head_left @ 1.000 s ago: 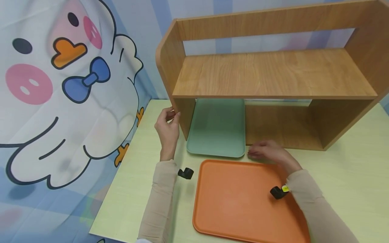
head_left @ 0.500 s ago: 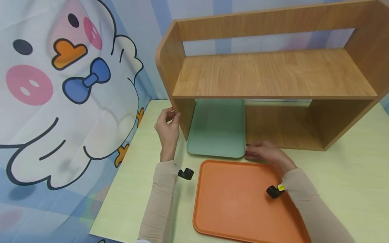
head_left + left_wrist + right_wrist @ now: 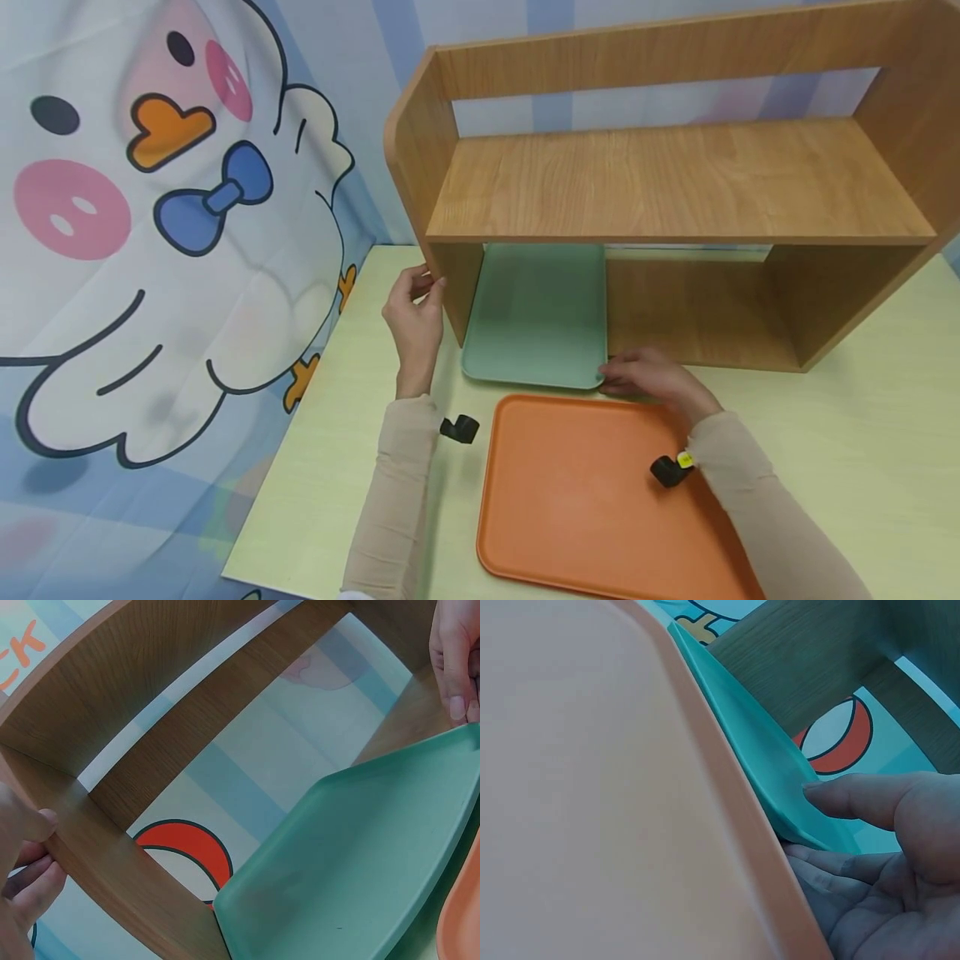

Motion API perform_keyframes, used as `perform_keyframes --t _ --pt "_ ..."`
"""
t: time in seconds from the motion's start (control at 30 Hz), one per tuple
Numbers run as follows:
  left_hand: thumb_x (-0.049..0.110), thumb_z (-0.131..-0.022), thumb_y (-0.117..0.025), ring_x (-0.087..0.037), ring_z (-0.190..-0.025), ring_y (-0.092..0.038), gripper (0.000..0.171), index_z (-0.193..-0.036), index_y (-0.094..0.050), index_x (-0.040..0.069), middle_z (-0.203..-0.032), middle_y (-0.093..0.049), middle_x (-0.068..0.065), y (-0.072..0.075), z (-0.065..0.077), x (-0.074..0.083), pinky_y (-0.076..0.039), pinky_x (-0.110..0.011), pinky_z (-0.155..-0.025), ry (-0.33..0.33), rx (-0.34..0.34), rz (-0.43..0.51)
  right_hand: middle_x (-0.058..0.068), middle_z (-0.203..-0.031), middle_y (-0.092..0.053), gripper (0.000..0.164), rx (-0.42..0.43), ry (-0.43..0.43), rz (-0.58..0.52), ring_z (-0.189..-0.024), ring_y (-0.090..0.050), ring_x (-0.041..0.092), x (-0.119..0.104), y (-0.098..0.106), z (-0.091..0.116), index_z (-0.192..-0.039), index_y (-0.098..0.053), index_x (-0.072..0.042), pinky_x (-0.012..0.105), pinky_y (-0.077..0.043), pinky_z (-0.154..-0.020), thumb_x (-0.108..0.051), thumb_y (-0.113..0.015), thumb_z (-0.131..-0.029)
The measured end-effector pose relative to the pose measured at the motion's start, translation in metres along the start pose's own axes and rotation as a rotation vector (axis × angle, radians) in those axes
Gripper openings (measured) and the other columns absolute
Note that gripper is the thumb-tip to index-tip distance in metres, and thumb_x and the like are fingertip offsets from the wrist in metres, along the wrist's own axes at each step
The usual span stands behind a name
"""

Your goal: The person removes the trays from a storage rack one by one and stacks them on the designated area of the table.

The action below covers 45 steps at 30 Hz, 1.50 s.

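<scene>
My left hand [image 3: 416, 321] holds the front edge of the left side panel of a wooden desktop shelf [image 3: 675, 179]; in the left wrist view its thumb and fingers pinch that panel edge. A green tray [image 3: 536, 317] lies in the left part of the lower compartment, its front end sticking out past the shelf. At the tray's front right corner is my right hand [image 3: 652, 375]. In the right wrist view the thumb [image 3: 847, 796] is over the green rim and the other fingers are beneath it, partly hidden by an orange tray [image 3: 727, 802].
The orange tray [image 3: 592, 500] lies on the pale yellow table [image 3: 300, 508] just in front of the green one, under my right forearm. A cloth with a cartoon chicken [image 3: 225, 283] hangs at the left and behind. The shelf's right panel [image 3: 847, 292] bounds the lower compartment.
My right hand has moved slightly left, from beside the green tray onto its front right corner, bringing the thumb over the rim. The left hand and both trays look unmoved.
</scene>
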<state>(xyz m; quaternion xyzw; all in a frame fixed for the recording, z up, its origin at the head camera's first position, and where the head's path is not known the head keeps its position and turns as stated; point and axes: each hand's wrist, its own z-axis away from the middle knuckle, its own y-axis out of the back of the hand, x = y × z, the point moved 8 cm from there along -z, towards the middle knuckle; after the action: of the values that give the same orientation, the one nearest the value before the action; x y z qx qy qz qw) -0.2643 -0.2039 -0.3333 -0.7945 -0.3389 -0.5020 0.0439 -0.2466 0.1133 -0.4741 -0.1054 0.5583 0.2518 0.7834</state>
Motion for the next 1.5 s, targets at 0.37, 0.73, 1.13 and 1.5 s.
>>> perform_keyframes --t 0.37,0.73,1.13,1.5 --pt "0.010 -0.086 -0.070 -0.023 -0.086 -0.068 0.019 -0.104 -0.067 0.003 -0.093 -0.070 -0.014 0.0005 0.0002 0.0010 -0.059 -0.031 -0.076 -0.003 0.000 0.016 0.006 -0.087 -0.069 0.023 0.007 -0.054 -0.022 -0.083 -0.071 0.012 0.0040 -0.0031 -0.0022 -0.103 -0.053 0.009 0.026 -0.058 -0.076 -0.011 -0.059 -0.093" --pt "0.010 -0.087 -0.070 -0.022 -0.087 -0.068 0.020 -0.106 -0.067 0.005 -0.095 -0.070 -0.012 -0.0014 0.0004 -0.0005 -0.059 -0.030 -0.077 0.006 -0.003 0.001 0.006 -0.085 -0.066 0.025 0.011 -0.078 -0.060 -0.080 -0.070 0.010 0.0051 -0.0061 -0.0048 -0.107 -0.050 0.012 0.025 -0.058 -0.076 -0.005 -0.059 -0.092" --pt "0.012 -0.087 -0.070 -0.022 -0.087 -0.068 0.021 -0.105 -0.067 0.003 -0.095 -0.070 -0.012 -0.0017 0.0000 0.0005 -0.059 -0.032 -0.078 0.000 -0.007 -0.001 0.006 -0.085 -0.061 0.015 0.038 -0.128 -0.129 -0.076 -0.070 0.008 0.0087 -0.0040 -0.0060 -0.100 -0.050 0.005 0.023 -0.058 -0.073 -0.007 -0.058 -0.094" --pt "0.012 -0.087 -0.069 -0.023 -0.087 -0.068 0.021 -0.106 -0.067 0.004 -0.096 -0.070 -0.013 -0.0005 -0.0002 -0.0004 -0.059 -0.032 -0.078 -0.001 -0.009 0.004 0.012 -0.098 -0.055 0.041 0.043 -0.107 -0.240 -0.078 -0.070 0.008 0.0082 -0.0065 -0.0073 -0.124 -0.037 0.017 0.022 -0.058 -0.076 -0.008 -0.054 -0.096"
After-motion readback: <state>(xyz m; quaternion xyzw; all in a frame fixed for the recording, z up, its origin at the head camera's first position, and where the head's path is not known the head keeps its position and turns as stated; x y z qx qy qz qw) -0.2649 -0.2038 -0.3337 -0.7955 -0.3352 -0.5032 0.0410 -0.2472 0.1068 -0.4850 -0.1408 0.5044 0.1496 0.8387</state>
